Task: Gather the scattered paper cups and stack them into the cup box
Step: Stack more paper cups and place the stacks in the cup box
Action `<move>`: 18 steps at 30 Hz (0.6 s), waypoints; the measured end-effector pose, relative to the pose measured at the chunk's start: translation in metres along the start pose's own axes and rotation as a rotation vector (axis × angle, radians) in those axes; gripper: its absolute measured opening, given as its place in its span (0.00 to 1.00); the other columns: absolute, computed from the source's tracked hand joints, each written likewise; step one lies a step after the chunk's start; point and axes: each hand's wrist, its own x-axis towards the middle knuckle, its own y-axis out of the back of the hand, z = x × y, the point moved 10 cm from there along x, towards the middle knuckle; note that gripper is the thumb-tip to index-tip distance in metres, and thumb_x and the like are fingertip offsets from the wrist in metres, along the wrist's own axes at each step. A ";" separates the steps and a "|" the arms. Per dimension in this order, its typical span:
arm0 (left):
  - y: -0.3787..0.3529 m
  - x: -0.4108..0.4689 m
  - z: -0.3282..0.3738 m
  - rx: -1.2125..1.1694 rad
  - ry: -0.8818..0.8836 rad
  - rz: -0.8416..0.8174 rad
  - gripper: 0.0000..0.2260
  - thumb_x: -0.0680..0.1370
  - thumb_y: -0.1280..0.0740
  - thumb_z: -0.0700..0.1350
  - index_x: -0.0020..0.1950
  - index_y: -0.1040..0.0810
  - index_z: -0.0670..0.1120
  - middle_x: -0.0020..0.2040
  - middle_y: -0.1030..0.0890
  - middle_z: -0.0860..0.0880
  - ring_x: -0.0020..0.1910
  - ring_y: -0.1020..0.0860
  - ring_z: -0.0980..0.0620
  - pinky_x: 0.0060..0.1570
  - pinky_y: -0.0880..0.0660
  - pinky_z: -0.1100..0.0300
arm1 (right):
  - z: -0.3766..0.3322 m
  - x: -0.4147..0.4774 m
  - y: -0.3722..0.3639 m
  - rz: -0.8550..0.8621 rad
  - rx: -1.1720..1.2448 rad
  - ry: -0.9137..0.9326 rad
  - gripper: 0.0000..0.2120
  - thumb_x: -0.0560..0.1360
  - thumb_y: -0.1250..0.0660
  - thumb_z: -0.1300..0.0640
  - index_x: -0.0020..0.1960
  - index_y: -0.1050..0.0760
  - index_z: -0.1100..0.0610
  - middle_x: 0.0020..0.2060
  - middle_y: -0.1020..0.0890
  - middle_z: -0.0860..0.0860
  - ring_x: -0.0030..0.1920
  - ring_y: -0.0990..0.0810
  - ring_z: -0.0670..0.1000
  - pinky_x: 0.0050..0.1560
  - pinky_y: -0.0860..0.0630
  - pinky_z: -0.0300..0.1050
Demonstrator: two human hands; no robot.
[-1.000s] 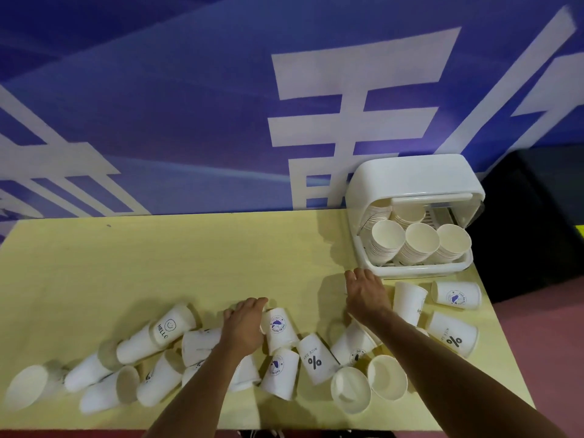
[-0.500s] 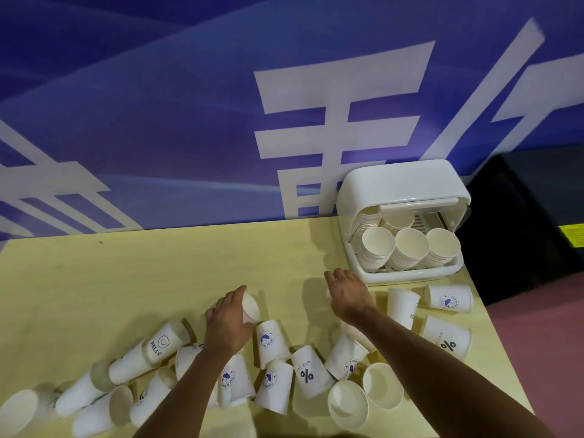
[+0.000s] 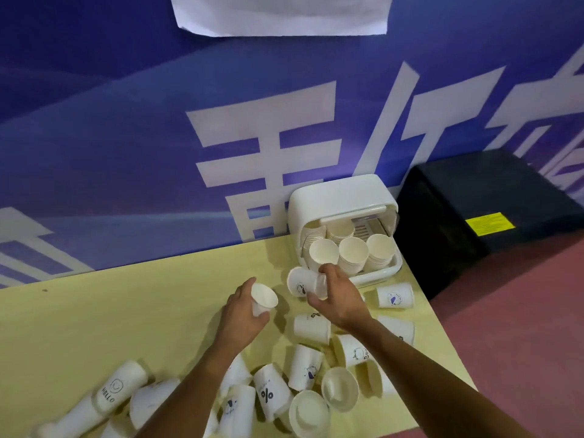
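Note:
My left hand (image 3: 241,314) grips a white paper cup (image 3: 263,300), lifted off the table with its mouth turned to the right. My right hand (image 3: 339,294) holds another paper cup (image 3: 301,282) on its side, just in front of the white cup box (image 3: 343,200). The box stands open at the table's far right corner with three stacks of cups (image 3: 352,252) inside. Several loose cups (image 3: 311,328) lie scattered on the yellow table (image 3: 110,311) below and between my arms, some printed "HELLO" (image 3: 118,388) or "%" (image 3: 268,395).
A blue wall with large white characters (image 3: 268,147) rises right behind the table. A black box (image 3: 486,213) with a yellow label sits on the reddish floor to the right of the table. One cup (image 3: 395,295) lies near the table's right edge.
Both hands have lifted a cup each off the table. The right hand has moved up toward the cup box, and the left hand has risen with its cup. The view has tilted upward.

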 end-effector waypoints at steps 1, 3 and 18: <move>-0.005 0.001 0.009 -0.016 -0.012 -0.009 0.37 0.71 0.26 0.48 0.76 0.39 0.47 0.72 0.31 0.48 0.68 0.31 0.45 0.67 0.33 0.52 | 0.009 -0.005 0.012 0.040 0.055 -0.035 0.23 0.72 0.27 0.45 0.60 0.31 0.56 0.51 0.23 0.51 0.49 0.24 0.53 0.45 0.29 0.45; -0.013 0.003 0.025 -0.036 -0.031 -0.022 0.37 0.71 0.26 0.47 0.76 0.39 0.47 0.72 0.31 0.48 0.68 0.31 0.46 0.68 0.33 0.52 | 0.026 -0.017 0.036 0.117 0.147 -0.110 0.23 0.71 0.26 0.43 0.56 0.33 0.52 0.47 0.22 0.48 0.44 0.23 0.49 0.41 0.29 0.45; -0.043 -0.013 0.076 -0.049 -0.096 -0.081 0.36 0.70 0.25 0.49 0.74 0.37 0.47 0.70 0.28 0.47 0.68 0.30 0.48 0.66 0.34 0.59 | 0.107 -0.057 0.070 0.350 0.559 -0.512 0.24 0.63 0.27 0.37 0.46 0.37 0.44 0.41 0.18 0.51 0.41 0.17 0.52 0.42 0.19 0.58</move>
